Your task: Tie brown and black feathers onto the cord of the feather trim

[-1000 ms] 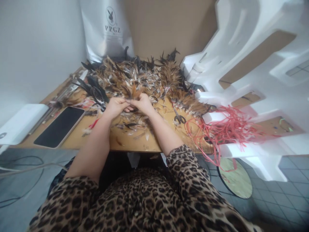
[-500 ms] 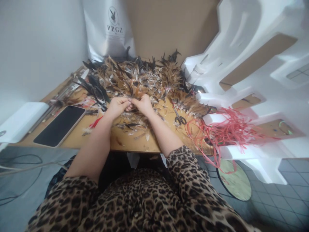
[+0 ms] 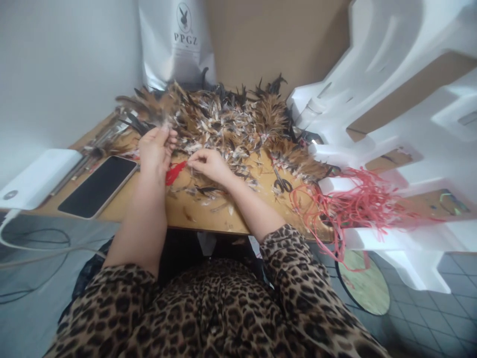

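Note:
My left hand is raised over the left part of the feather pile, fingers closed on a blurred bunch of brown feathers that fans up and to the left. Lower and to the right, my right hand pinches the end of a red strip, which hangs over the tabletop toward my left wrist. Behind both hands spreads a heap of brown, black and white feathers. Some dark feathers beside my left hand are partly hidden by it.
A black phone and a white power bank with a cable lie at left. Scissors rest right of my hands. Red strips drape over white foam. A silver bag stands behind; a round mirror-like disc is below.
My hands have moved apart from their shared pinch. The left went up and left with the feathers; the right now holds the red strip, lifted from the table. The view shifted slightly.

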{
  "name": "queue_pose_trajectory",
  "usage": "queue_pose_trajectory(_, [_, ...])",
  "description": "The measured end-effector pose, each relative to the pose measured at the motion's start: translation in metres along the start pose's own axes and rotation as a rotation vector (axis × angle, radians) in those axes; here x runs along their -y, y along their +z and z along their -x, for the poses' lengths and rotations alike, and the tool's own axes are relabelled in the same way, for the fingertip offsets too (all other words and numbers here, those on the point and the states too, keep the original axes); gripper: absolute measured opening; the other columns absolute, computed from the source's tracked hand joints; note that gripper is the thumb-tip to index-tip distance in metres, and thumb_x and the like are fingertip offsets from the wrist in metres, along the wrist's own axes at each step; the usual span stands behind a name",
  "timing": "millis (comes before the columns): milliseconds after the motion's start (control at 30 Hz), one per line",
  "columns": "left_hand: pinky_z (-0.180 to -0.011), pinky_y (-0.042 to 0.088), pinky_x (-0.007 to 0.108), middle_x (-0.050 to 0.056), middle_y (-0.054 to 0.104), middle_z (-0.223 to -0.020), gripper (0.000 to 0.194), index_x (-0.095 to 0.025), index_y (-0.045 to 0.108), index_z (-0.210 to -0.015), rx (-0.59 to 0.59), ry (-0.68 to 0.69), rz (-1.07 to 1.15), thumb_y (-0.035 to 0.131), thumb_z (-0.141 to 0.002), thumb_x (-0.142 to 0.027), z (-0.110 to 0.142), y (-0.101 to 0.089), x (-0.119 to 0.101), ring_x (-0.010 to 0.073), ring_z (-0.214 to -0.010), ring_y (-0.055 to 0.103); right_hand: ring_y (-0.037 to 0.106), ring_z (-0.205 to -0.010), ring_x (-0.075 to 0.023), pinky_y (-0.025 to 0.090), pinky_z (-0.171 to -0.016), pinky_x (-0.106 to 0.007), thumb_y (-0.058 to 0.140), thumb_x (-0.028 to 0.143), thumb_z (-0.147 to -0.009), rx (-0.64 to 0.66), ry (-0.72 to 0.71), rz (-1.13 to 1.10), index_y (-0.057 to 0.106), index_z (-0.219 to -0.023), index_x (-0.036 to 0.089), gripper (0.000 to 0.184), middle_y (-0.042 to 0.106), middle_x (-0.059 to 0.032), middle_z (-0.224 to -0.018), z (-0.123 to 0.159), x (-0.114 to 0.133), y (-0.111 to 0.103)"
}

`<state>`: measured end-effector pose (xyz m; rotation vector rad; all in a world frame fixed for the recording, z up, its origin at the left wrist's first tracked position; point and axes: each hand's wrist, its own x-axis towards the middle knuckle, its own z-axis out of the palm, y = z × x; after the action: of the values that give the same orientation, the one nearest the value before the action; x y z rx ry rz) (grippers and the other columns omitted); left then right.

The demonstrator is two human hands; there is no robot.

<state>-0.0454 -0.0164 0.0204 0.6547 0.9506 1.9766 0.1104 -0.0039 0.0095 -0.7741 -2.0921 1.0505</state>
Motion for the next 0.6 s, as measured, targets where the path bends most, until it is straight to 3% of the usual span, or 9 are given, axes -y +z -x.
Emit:
queue_pose_trajectory(233, [-0.042, 0.036, 0.011, -0.003, 0.062, -0.06, 0.012, -0.015, 0.063, -0.078, -0.021, -0.104, 0.112, 0.055, -0.086, -0.014, -0.003, -0.006, -0.006, 0.0024, -0.047, 0.052, 0.058, -0.075, -0.0112, 0.039, -0.073, -0.022, 0.056, 0.02, -0.077, 0.191, -0.097, 0.375, 0.071, -0.081, 0.016, 0.016, 0.068, -0.0021, -0.082, 0.0, 0.017, 0.016])
queue_pose_trajectory(367, [-0.042, 0.035, 0.012, -0.004, 0.06, -0.059, 0.014, -0.014, 0.061, -0.081, -0.061, -0.147, 0.181, 0.049, -0.089, -0.013, 0.0, 0.0, -0.018, 0.0024, -0.048, 0.05, 0.058, -0.083, -0.0143, 0.038, -0.075, -0.025, 0.051, 0.022, -0.081, 0.225, -0.101, 0.517, 0.071, -0.085, 0.018, 0.02, 0.069, -0.0035, -0.089, -0.012, 0.018, 0.02])
queue_pose_trajectory(600, [-0.047, 0.036, 0.013, -0.006, 0.06, -0.062, 0.015, -0.021, 0.06, -0.085, -0.069, -0.161, 0.096, 0.047, -0.092, -0.018, 0.012, 0.005, -0.036, 0.0018, -0.054, 0.046, 0.057, -0.091, -0.0174, 0.039, -0.078, -0.028, 0.047, 0.02, -0.084, 0.364, -0.188, 0.749, 0.068, -0.098, 0.023, 0.025, 0.064, -0.0044, -0.102, -0.033, 0.021, 0.028])
